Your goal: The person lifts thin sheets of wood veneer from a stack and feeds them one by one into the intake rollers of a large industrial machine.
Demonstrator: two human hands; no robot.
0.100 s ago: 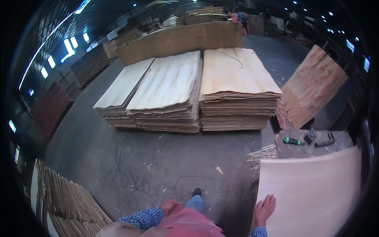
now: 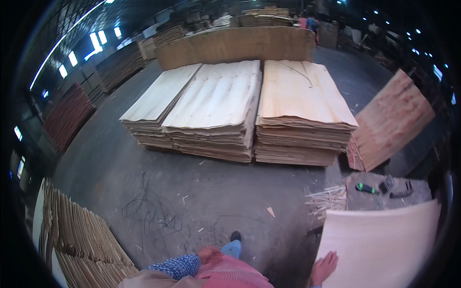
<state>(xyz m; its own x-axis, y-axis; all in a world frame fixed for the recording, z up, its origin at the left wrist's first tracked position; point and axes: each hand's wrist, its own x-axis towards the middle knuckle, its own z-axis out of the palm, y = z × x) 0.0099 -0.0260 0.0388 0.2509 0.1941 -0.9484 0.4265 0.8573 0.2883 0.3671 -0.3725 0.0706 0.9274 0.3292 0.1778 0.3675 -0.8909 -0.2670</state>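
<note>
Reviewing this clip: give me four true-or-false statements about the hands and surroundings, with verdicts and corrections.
1. The right hand rests on a pale sheet. True.
2. The left hand holds the green-and-black tool. False: that tool lies on the grey surface; the hand is by the pink garment.
3. Tangled dark cord lies on the floor. True.
4. The reddish-blotched sheet stands left of the pale stacks. False: it is to their right.
</note>
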